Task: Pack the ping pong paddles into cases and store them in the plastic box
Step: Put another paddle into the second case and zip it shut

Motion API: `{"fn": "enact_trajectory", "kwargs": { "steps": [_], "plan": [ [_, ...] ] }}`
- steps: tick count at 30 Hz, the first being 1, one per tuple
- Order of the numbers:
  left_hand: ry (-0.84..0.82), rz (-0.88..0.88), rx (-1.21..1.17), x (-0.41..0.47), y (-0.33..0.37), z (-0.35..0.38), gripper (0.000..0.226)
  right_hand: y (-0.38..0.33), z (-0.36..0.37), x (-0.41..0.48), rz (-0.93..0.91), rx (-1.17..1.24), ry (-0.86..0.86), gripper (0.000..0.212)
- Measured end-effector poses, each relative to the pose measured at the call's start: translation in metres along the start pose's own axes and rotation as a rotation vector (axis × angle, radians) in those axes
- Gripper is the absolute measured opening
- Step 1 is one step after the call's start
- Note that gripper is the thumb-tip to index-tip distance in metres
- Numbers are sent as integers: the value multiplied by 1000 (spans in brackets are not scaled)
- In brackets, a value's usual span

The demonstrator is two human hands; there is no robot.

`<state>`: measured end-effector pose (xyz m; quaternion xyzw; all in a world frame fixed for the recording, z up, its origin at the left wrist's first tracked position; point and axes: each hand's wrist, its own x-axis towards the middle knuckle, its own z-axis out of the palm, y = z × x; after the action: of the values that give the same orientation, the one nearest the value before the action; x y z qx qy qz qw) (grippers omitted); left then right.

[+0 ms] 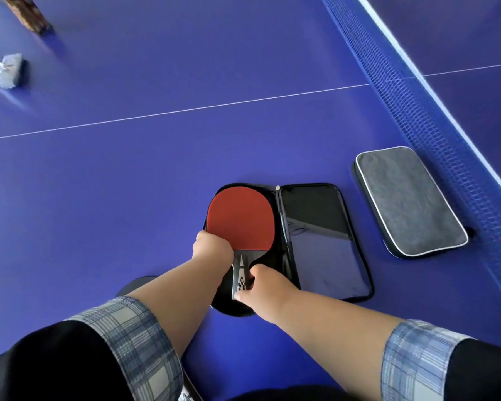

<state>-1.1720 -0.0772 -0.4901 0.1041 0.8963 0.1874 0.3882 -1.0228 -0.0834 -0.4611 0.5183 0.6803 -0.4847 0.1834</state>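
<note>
A red-faced paddle [239, 217] lies in the left half of an open black case [324, 241] on the blue table. My left hand [211, 246] presses on the lower edge of the red blade by the neck. My right hand [258, 285] grips the paddle's dark handle [240, 273]. The case's right half shows a glossy black lining with nothing in it. A second, grey case [408, 199] lies shut to the right, close to the net. A dark rounded shape [133, 286] peeks out under my left forearm; I cannot tell what it is.
The blue net [411, 99] runs diagonally along the right side. At the far left sit a clear plastic object [0, 72] and a brown object [29, 14], both blurred. A white centre line [171, 112] crosses the table.
</note>
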Motion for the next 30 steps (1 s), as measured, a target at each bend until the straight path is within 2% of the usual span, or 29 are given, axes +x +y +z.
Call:
{"fn": "enact_trajectory", "kwargs": {
  "steps": [3,9,14,17,20,25,29,30],
  "plan": [
    [30,102,242,-9,-5,-5,36,-1,1,-2,-2,-44,11,42],
    [-10,211,480,-18,-10,-14,27,-8,-1,-8,-23,-92,16,38],
    [43,214,349,-33,-32,-18,23,-2,-4,-13,-107,-223,34,45],
    [63,214,328,-42,-47,-18,40,6,-2,-14,-230,-310,132,62],
    [-6,133,315,-51,-57,-14,60,18,1,-13,-299,-505,129,70],
    [-100,128,244,-64,-69,-5,64,31,-13,-13,-289,-526,162,58],
    [-156,188,57,-74,-80,-4,54,21,-9,-19,-338,-489,373,37],
    [-142,205,11,-75,-85,-9,51,13,-1,-22,-376,-447,374,31]
  ]
}}
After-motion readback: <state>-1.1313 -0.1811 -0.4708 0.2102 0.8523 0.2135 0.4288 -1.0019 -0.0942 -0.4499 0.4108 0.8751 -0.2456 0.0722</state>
